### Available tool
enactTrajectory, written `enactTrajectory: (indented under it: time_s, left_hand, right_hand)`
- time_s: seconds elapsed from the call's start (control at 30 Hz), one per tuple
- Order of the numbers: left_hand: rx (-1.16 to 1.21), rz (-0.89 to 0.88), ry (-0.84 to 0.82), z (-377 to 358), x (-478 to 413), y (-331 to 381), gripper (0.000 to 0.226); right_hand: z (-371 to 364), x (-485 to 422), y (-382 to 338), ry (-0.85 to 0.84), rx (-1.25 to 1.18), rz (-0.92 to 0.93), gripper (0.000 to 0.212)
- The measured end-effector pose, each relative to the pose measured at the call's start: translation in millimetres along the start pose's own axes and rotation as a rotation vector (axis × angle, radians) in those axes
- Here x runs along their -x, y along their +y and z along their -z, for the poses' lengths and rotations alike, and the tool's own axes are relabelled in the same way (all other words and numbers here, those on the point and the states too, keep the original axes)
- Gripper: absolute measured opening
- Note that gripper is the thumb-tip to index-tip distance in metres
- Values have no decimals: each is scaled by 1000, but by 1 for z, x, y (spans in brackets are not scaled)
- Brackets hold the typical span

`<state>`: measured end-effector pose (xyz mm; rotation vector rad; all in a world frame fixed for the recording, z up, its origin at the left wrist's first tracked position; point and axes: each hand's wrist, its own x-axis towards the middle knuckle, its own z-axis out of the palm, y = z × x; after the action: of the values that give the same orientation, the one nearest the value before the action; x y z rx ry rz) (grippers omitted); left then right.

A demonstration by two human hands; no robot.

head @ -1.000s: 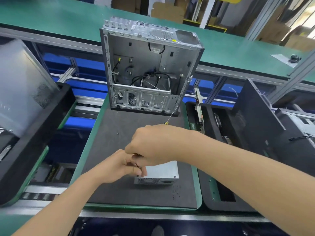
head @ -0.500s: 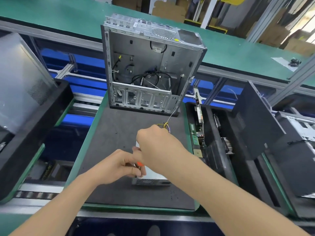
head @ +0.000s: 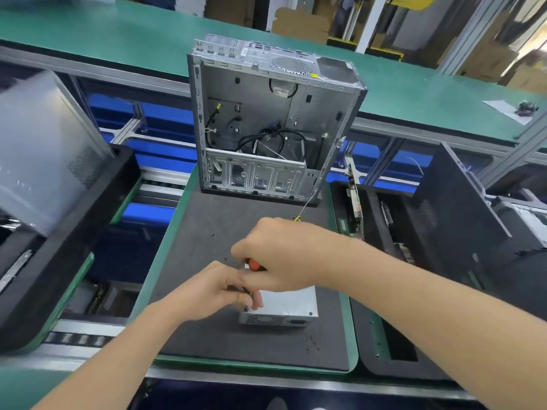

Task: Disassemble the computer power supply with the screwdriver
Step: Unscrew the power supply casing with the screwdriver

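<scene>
A small silver power supply (head: pixel 288 306) lies on the dark foam mat (head: pixel 207 238), its vented face toward me. My right hand (head: pixel 284 253) grips the orange-handled screwdriver (head: pixel 254 265) above the unit's left end, the shaft pointing down. My left hand (head: pixel 219 288) pinches the shaft near its tip at the top left corner of the power supply. The tip itself is hidden by my fingers. Coloured wires (head: pixel 297 218) peek out behind my right hand.
An open, stripped computer case (head: pixel 266 119) stands upright at the mat's far edge. Loose screws (head: pixel 312 344) lie on the mat near the front right. Dark trays with other computer parts sit left (head: pixel 59 261) and right (head: pixel 444 232). A green bench (head: pixel 118 34) runs behind.
My right hand has moved a little to the right and lifted, so the orange handle now shows. My left hand stays at the power supply's corner. The head camera shifted slightly.
</scene>
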<state>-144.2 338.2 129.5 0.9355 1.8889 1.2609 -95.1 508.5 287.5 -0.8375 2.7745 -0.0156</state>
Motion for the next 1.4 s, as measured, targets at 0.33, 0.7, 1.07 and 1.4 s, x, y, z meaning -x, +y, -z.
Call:
enactTrajectory:
  time_s: [0.33, 0.7, 1.07, 1.4]
  left_hand:
    - [59, 10, 1, 4, -1, -5, 24]
    - [204, -16, -8, 14, 0, 1, 16]
    - [110, -9, 35, 6, -4, -3, 25]
    - [183, -23, 27, 7, -9, -1, 17]
  right_hand:
    - [-3, -7, -19, 71, -203, -491, 43]
    - [12, 3, -12, -109, -235, -188, 10]
    - [10, 1, -14, -90, -179, -141, 13]
    - [0, -13, -26, 75, -28, -572, 54]
